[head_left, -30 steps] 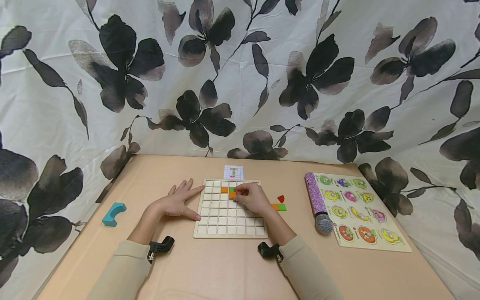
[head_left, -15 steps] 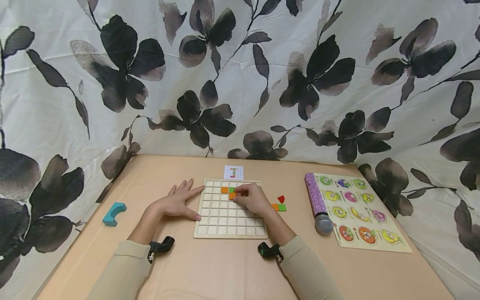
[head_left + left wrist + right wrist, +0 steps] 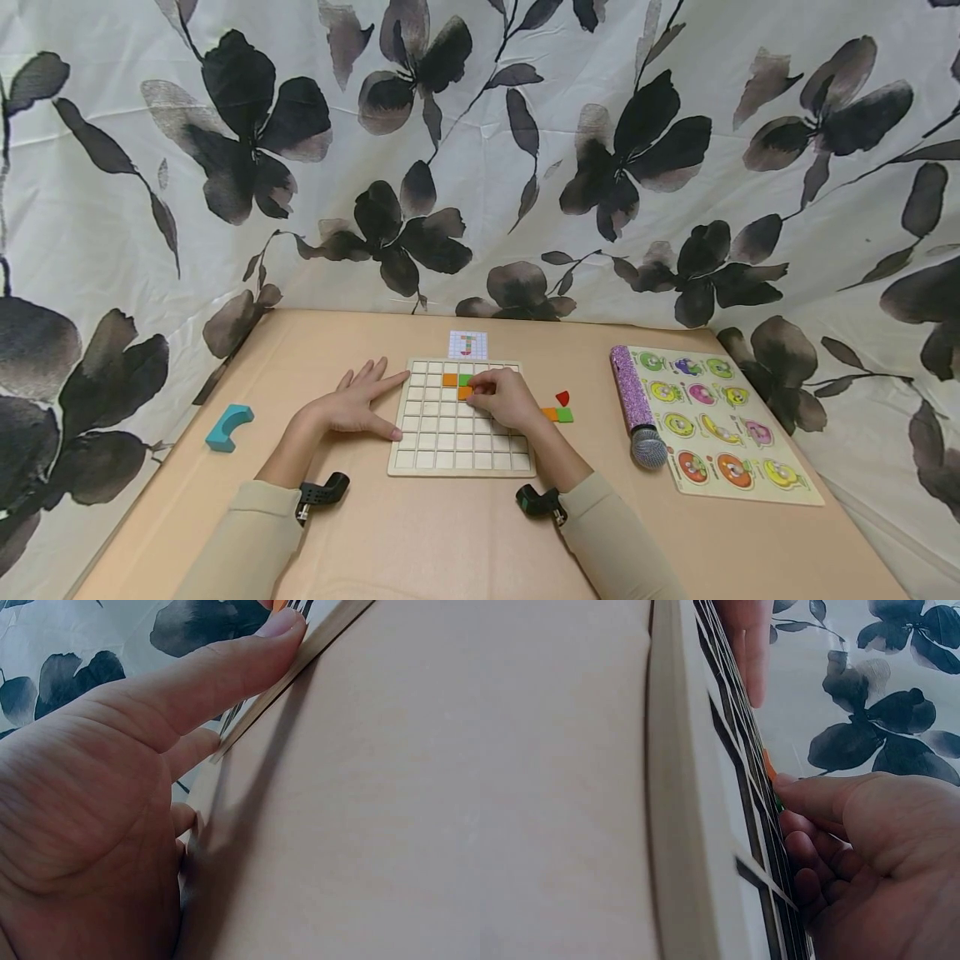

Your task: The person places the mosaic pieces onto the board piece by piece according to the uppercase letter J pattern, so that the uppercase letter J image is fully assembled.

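Observation:
A pale wooden grid board (image 3: pixel 423 458) with square cells lies in the middle of the table. My left hand (image 3: pixel 347 408) has its fingers spread, with index fingertip and thumb (image 3: pixel 281 637) touching the board's left edge. My right hand (image 3: pixel 510 398) reaches over the board's upper right part and pinches an orange square tile (image 3: pixel 465 392) in the grid. Just above that tile is a green tile (image 3: pixel 464 380), and to its left another orange tile (image 3: pixel 449 380). In the right wrist view my fingers are curled, and the thumb meets a sliver of orange (image 3: pixel 769 763).
Behind the board lies a small pattern card (image 3: pixel 467 344). To its right are a red piece (image 3: pixel 562 397), a green tile (image 3: pixel 565 414) and an orange tile (image 3: pixel 551 413). Farther right, a microphone (image 3: pixel 637 408) lies beside a fruit picture board (image 3: pixel 712 425). A teal arch block (image 3: pixel 228 428) lies left.

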Motion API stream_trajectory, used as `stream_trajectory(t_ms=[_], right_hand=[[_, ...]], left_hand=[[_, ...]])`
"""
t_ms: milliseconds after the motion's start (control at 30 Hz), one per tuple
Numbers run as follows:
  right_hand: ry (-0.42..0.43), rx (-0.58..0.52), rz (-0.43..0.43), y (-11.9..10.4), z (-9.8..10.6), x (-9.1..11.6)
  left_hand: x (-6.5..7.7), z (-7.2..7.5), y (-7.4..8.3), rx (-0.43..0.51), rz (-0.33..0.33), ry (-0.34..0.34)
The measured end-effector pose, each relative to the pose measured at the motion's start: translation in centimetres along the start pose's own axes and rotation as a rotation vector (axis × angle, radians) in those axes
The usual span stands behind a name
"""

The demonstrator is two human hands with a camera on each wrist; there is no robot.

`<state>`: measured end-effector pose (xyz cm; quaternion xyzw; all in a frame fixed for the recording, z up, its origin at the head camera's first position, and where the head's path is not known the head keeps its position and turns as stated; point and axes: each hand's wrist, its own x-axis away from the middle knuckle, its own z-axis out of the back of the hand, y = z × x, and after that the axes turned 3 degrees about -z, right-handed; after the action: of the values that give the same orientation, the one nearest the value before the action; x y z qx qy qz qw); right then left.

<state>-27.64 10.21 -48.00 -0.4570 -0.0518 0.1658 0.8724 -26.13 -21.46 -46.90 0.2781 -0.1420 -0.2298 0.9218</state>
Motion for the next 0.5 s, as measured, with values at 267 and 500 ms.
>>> stream_trajectory(t_ms=[267,500], right_hand=[[-0.005,-0.005,0.0,-0.18,0.04,0.1],[-0.004,0.005,-0.004,-0.26,0.04,0.2]], left_hand=[[0.05,0.04,0.11,-0.001,-0.003,0.0],[0.07,0.06,0.18,0.003,-0.001,0.001]])
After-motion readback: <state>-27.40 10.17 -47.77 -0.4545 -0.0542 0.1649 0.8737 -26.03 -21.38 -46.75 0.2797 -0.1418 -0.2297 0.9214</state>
